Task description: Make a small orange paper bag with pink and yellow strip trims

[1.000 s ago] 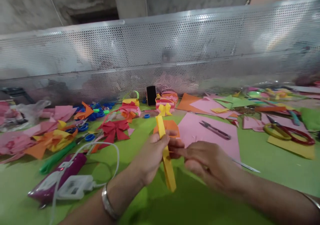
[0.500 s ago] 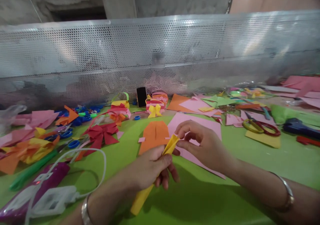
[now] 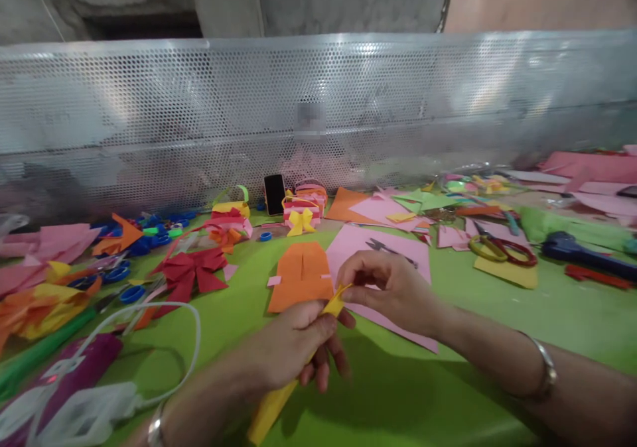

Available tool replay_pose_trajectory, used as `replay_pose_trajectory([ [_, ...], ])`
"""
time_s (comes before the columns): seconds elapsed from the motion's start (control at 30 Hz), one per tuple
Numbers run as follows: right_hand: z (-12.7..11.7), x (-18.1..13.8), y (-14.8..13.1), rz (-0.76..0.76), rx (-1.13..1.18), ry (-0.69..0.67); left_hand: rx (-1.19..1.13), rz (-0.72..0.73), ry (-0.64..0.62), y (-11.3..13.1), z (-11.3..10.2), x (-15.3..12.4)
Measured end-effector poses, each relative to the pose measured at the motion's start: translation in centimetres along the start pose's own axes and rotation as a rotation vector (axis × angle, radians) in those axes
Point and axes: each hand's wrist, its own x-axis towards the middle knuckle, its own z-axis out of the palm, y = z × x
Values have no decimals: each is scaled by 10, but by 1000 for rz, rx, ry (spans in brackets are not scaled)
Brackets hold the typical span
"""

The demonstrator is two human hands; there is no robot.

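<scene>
My left hand is closed around a folded strip of yellow paper, whose lower end sticks out below the palm. Thumb and fingertips of my right hand pinch the strip's upper tip. Just beyond my hands lies a folded orange paper piece with small pink tabs at its sides. Beside it, partly under my right hand, is a pink paper sheet with dark-bladed snips on top.
Left are a red paper bow, a purple power strip and a white cable. Small paper baskets and a phone stand before a perforated metal screen. Scissors and a dark blue tool lie right.
My right fingers have closed on the yellow strip's upper tip, which now looks narrower. The snips on the pink sheet have come into sight. The whole view has shifted slightly.
</scene>
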Motion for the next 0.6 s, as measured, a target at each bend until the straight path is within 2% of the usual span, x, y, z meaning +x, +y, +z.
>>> replay_pose_trajectory([
  [0.2,1,1,1,55,-60,51,16,-19,-12,1,1,0],
  [0.37,1,2,2,-12,-25,96,7,-19,-8,0,1,0],
  [0.5,-3,5,7,-9,51,90,-98,-68,-50,-3,0,1],
  [0.6,-10,9,12,37,125,126,-213,-54,-99,-6,-3,2],
])
